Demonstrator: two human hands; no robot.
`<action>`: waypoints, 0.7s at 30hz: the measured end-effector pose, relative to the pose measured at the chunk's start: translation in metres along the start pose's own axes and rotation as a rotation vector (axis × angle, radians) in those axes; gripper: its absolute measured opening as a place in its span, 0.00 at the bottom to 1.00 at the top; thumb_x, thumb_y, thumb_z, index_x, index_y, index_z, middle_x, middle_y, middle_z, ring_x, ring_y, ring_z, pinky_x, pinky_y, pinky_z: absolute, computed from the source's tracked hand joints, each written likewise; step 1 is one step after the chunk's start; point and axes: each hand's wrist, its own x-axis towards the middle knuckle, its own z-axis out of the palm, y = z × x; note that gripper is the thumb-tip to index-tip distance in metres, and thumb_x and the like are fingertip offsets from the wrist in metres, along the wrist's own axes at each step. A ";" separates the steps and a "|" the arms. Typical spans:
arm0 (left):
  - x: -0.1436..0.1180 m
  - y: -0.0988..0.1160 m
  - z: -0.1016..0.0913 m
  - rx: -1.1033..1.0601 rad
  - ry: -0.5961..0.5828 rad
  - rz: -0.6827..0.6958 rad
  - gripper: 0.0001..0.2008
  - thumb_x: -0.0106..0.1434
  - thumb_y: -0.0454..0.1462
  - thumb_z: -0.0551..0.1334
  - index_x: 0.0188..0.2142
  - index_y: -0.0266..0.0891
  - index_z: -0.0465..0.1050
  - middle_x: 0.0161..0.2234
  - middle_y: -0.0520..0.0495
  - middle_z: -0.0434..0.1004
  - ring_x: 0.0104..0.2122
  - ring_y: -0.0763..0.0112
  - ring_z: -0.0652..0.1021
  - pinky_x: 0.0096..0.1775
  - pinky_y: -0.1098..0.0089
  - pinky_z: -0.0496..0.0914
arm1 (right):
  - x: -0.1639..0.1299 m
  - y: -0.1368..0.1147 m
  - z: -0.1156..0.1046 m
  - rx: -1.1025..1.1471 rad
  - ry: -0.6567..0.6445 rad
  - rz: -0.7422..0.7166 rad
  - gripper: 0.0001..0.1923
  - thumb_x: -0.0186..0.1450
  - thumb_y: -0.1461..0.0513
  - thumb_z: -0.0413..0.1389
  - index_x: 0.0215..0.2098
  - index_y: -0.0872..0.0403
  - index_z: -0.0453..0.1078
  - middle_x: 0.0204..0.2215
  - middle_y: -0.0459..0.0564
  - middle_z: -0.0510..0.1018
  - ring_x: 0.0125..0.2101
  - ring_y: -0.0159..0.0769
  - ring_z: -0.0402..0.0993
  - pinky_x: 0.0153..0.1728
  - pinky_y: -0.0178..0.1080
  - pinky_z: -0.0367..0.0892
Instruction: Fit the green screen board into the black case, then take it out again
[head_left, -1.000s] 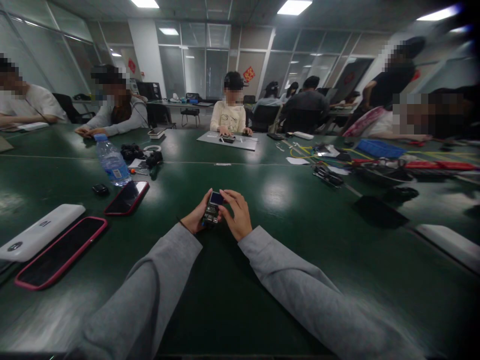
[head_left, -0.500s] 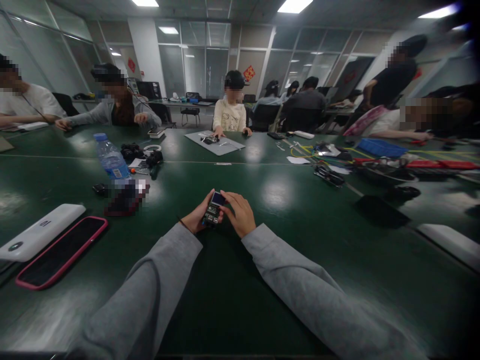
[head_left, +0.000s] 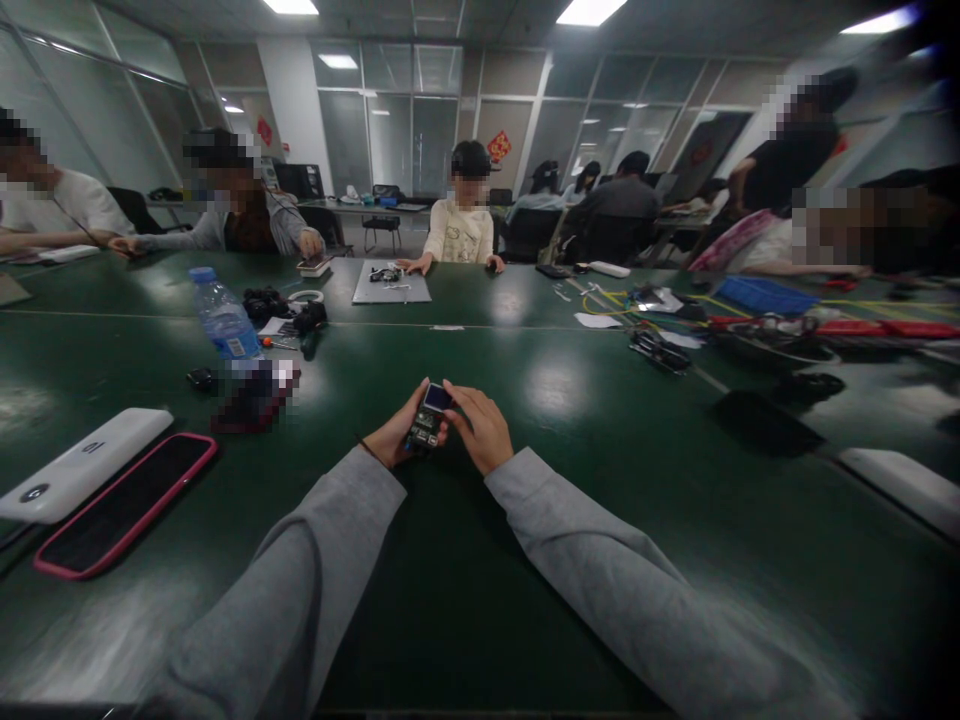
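A small dark circuit board with a screen (head_left: 425, 428) is held above the green table, its screen at the upper end and small parts below. My left hand (head_left: 399, 428) is closed around its left side, with fingertips showing at the right edge. My right hand (head_left: 482, 425) has its fingers bent, with index fingertip and thumb against the board's upper right edge beside the screen. The board's underside and some of my fingers are hidden. Both forearms, in grey sleeves, reach in from the near edge.
To the left lie a white power bank (head_left: 86, 465), a pink-edged phone (head_left: 127, 505) and a water bottle (head_left: 223, 318). Cables, tools and a blue tray (head_left: 765, 296) spread over the right side. Across the table, a person touches a grey board (head_left: 367, 292); other people sit around.
My hands and the circuit board stay almost still. Across the table, the grey board has turned and shifted left, and that person's hand has moved left with it.
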 end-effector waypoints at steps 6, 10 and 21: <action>-0.001 0.001 0.001 0.016 0.013 -0.004 0.25 0.61 0.53 0.51 0.30 0.32 0.68 0.19 0.46 0.71 0.17 0.73 0.73 0.22 0.72 0.70 | 0.000 0.002 0.003 -0.031 0.024 -0.003 0.21 0.69 0.56 0.43 0.59 0.51 0.58 0.48 0.51 0.70 0.47 0.34 0.66 0.44 0.38 0.63; -0.001 0.001 0.001 0.007 0.024 -0.005 0.24 0.60 0.53 0.52 0.30 0.32 0.68 0.19 0.46 0.71 0.17 0.73 0.73 0.22 0.73 0.70 | -0.001 0.003 0.005 -0.021 0.026 0.002 0.21 0.69 0.56 0.43 0.59 0.51 0.58 0.48 0.51 0.70 0.48 0.34 0.66 0.45 0.38 0.64; -0.001 0.000 -0.001 -0.003 0.025 -0.008 0.25 0.60 0.54 0.52 0.31 0.32 0.68 0.21 0.45 0.72 0.19 0.72 0.74 0.22 0.73 0.70 | -0.001 0.000 0.002 0.001 -0.004 0.004 0.23 0.68 0.57 0.44 0.60 0.51 0.55 0.49 0.52 0.68 0.49 0.35 0.64 0.46 0.40 0.63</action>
